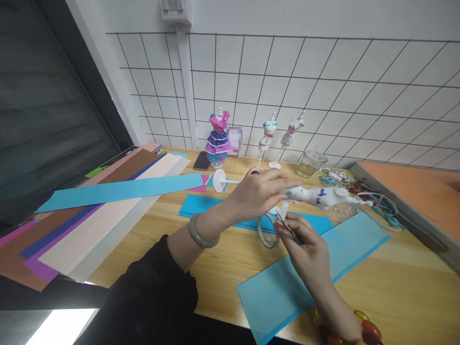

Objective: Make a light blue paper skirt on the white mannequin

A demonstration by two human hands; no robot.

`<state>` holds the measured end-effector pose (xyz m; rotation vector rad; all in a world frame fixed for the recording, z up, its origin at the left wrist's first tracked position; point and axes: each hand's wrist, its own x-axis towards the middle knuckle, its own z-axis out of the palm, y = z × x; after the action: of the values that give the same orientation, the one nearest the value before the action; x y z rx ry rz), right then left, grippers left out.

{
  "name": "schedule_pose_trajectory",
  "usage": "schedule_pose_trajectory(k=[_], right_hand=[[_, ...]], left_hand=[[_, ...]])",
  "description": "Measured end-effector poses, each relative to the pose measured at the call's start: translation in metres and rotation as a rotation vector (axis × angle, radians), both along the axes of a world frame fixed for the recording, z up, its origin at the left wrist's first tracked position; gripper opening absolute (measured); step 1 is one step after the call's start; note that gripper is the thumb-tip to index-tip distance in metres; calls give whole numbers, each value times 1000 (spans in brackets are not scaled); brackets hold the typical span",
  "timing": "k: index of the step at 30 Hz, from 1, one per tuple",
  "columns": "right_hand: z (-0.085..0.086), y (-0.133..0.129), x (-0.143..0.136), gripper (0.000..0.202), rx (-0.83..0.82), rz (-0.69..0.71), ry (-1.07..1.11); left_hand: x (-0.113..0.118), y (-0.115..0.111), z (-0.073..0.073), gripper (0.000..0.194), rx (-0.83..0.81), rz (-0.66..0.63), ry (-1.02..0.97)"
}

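My left hand (264,189) is closed around a small white dress-form mannequin (316,195), tipped on its side with its round base to the left. Blue marks show on its body. A strip of white tape (283,211) hangs from the mannequin at my left fingertips. Just below it, my right hand (307,251) grips slim scissors (287,226), whose blades lie by the strip; the handles are mostly hidden in my fingers. A tape roll (266,231) stands on edge beside my right fingers. Under my forearm lies a light blue paper strip (276,292).
Coloured paper strips (118,194) cover the left side. Along the wall stand a mannequin in a ruffled paper dress (217,139), a phone (201,161), two more mannequins (268,134) and a glass jar (308,165). Cords and beads (336,178) lie by an orange-topped tray (413,201).
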<state>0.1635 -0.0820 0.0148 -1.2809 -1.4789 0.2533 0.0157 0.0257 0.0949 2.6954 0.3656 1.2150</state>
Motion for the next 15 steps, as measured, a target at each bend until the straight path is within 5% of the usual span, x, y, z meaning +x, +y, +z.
schedule_pose_trajectory(k=[10,15], right_hand=[[2,-6,2,9,81,-9,-136],[-1,-9,2,11,121,-15,-217]], left_hand=[[4,0,-5,31,77,80,62],[3,3,-6,30,-73,-15,-67]])
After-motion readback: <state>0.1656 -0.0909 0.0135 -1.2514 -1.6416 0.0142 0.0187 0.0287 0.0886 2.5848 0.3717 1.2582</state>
